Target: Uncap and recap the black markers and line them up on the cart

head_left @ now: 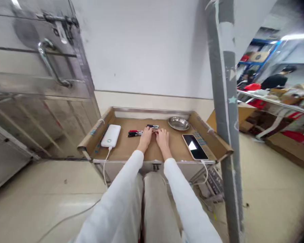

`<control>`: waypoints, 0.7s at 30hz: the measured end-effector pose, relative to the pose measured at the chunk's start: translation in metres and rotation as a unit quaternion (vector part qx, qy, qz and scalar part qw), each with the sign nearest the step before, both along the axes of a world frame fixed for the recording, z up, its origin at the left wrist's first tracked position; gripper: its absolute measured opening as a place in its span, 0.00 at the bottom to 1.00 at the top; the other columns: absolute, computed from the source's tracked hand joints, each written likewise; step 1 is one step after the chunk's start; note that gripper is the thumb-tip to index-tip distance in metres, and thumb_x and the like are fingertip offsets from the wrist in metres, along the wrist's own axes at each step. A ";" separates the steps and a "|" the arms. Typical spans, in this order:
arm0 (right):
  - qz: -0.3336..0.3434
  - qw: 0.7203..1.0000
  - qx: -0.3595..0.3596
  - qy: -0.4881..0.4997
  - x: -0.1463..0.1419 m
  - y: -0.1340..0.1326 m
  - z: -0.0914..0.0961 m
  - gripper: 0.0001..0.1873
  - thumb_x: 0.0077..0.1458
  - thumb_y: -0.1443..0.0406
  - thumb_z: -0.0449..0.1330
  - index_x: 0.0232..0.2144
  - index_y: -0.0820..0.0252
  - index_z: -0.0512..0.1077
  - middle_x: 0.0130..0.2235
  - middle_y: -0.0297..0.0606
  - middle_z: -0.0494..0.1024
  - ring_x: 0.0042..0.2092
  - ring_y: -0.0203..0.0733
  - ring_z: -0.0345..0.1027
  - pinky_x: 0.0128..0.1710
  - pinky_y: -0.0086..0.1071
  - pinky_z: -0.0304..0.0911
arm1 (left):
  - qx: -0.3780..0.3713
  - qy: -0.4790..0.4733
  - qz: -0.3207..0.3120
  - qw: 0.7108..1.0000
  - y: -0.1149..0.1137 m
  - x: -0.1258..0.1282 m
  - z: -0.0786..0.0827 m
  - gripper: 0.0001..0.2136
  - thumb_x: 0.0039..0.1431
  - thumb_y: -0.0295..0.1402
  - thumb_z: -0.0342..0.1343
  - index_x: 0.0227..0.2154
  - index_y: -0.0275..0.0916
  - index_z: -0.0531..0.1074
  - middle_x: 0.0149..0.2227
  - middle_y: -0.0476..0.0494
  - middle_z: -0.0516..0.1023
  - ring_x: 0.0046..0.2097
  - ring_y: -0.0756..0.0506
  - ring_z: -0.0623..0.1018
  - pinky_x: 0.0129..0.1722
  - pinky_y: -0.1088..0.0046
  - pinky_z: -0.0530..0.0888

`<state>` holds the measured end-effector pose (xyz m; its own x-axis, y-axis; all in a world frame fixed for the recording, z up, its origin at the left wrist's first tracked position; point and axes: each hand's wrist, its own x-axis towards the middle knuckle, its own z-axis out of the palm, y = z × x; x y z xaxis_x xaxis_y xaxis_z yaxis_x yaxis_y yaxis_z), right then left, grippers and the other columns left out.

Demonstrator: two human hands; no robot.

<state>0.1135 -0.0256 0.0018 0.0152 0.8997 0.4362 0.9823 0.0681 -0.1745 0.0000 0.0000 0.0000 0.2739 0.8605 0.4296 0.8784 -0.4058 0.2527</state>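
My left hand [145, 137] and my right hand [163, 138] rest side by side on the cardboard-lined tray table [126, 148], fingers curled together around a small pen-like thing between them that I cannot make out clearly. Several red and black marker pens [135, 133] lie just left of my left hand. Another dark pen [152, 126] lies just beyond my fingertips. Both arms wear white sleeves.
A white power bank [111, 135] with a cable lies at the left of the tray. A steel dish [178, 123] sits at the back right, a smartphone [195, 146] at the right. A grey post [225, 111] stands at the right, a steel door [40, 77] at the left. People work in the far right background.
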 end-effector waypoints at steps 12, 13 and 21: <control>0.007 1.000 0.002 0.018 0.001 -0.004 0.003 0.11 0.61 0.67 0.49 0.40 0.59 0.71 0.42 0.43 0.74 0.45 0.45 0.61 0.44 0.35 0.49 | -0.006 -0.071 -0.072 0.995 0.002 -0.004 -0.002 0.06 0.62 0.26 0.45 0.35 0.36 0.67 0.41 0.41 0.70 0.46 0.45 0.70 0.49 0.65 0.67; 0.007 1.000 0.001 0.017 0.001 -0.004 0.004 0.11 0.61 0.67 0.49 0.41 0.59 0.71 0.42 0.43 0.74 0.45 0.44 0.61 0.44 0.35 0.49 | -0.007 -0.075 -0.079 0.994 0.004 -0.005 -0.003 0.06 0.62 0.26 0.46 0.35 0.36 0.67 0.41 0.40 0.70 0.46 0.45 0.70 0.49 0.65 0.68; -0.010 1.000 0.012 0.004 -0.001 -0.010 0.006 0.10 0.60 0.66 0.50 0.39 0.59 0.72 0.40 0.43 0.74 0.45 0.45 0.61 0.43 0.36 0.49 | -0.001 -0.091 -0.106 0.990 0.005 -0.006 -0.007 0.13 0.61 0.22 0.40 0.45 0.34 0.65 0.47 0.36 0.70 0.51 0.44 0.69 0.52 0.63 0.67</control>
